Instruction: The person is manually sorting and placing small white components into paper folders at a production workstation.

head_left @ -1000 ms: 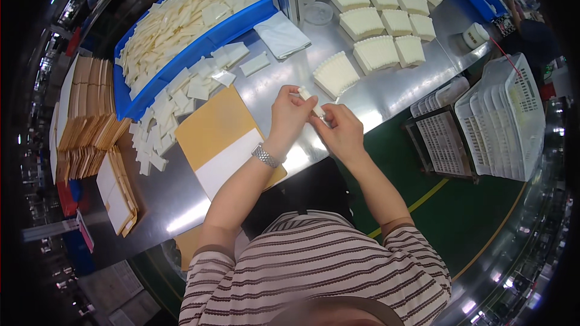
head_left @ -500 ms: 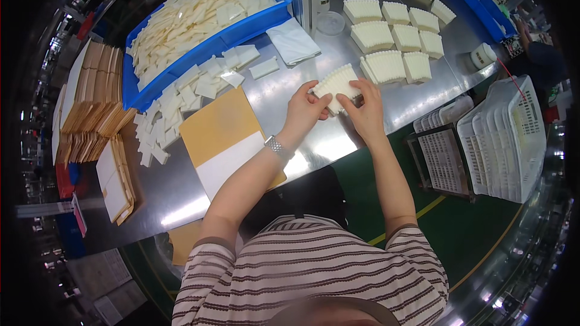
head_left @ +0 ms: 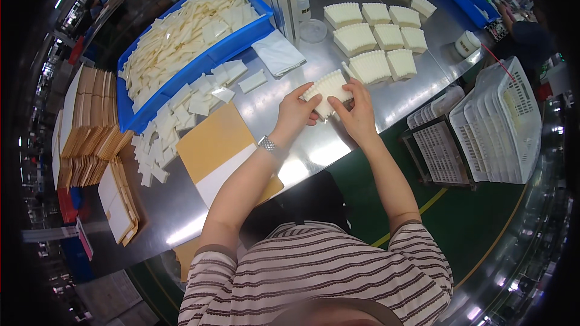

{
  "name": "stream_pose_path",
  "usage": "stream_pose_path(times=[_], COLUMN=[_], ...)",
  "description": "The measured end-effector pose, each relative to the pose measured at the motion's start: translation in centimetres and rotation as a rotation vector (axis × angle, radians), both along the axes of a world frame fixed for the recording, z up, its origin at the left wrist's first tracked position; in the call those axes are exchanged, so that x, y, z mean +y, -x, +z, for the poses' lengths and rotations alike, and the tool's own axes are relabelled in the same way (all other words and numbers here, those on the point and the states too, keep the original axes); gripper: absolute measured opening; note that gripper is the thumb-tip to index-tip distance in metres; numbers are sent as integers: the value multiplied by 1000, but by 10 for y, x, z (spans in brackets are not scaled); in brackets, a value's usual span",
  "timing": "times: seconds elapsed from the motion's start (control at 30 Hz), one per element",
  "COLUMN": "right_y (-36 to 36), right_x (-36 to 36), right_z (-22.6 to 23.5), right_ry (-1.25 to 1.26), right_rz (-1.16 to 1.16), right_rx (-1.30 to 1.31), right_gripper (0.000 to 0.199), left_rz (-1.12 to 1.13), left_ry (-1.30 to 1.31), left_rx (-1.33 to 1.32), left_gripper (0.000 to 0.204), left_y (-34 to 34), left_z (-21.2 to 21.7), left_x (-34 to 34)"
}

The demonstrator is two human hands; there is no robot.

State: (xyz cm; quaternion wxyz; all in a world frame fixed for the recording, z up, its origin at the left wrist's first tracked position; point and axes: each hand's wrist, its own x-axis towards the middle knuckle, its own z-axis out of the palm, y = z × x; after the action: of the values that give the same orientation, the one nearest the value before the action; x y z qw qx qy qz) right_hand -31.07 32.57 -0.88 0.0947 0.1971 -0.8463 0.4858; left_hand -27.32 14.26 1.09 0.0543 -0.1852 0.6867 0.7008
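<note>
Between my two hands is a fan-shaped stack of white plastic pieces (head_left: pixel 328 89), held just above the steel table (head_left: pixel 302 127). My left hand (head_left: pixel 297 110) closes on its left end, thumb toward the near side. My right hand (head_left: pixel 356 108) grips the other end, with the thumb on the near side and the fingers over the far side. Just beyond my right hand stand several similar white stacks in rows, the nearest being a wide stack (head_left: pixel 369 67). One loose white piece (head_left: pixel 252 81) lies to the left, beside a heap of flat white pieces (head_left: pixel 199 101).
A blue tray (head_left: pixel 199 60) full of white pieces stands at the far left. Near it are a folded white cloth (head_left: pixel 278 52), a squeeze bottle (head_left: pixel 302 5) and a yellow-and-white envelope (head_left: pixel 217 139). Cardboard stacks (head_left: pixel 90 115) sit left; white crates (head_left: pixel 492 133) stand right. A co-worker (head_left: pixel 527 33) is far right.
The view has shifted slightly, so the table's things sit a little to the left. Both hands still hold the white stack, with little change in grip.
</note>
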Motion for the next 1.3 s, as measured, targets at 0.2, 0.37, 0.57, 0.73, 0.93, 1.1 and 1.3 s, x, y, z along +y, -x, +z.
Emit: stream_pose_path(times=[0.2, 0.37, 0.57, 0.73, 0.93, 1.1, 1.3], right_y=[2, 1, -2, -6, -1, -17, -25], right_x=[4, 2, 2, -13, -14, -9, -13], right_z=[2, 4, 5, 10, 7, 8, 4], right_ry=[-8, -19, -62, -283, -511, -469, -326], right_rz=[-41, -24, 24, 42, 37, 140, 146], right_rx=[-28, -23, 35, 87, 41, 60, 41], right_gripper=[53, 53, 71, 104, 112, 93, 88], left_rz=[17, 40, 38, 64, 43, -131, -154], left_ry=[34, 35, 22, -4, 11, 39, 89], left_rx=[-15, -18, -8, 49, 13, -86, -115], left_gripper=[57, 58, 58, 59, 59, 70, 71], left_y=[-1, 0, 3, 6, 0, -17, -33], left_z=[3, 2, -4, -20, -12, 4, 17], left_x=[2, 1, 1, -4, -5, -14, -12])
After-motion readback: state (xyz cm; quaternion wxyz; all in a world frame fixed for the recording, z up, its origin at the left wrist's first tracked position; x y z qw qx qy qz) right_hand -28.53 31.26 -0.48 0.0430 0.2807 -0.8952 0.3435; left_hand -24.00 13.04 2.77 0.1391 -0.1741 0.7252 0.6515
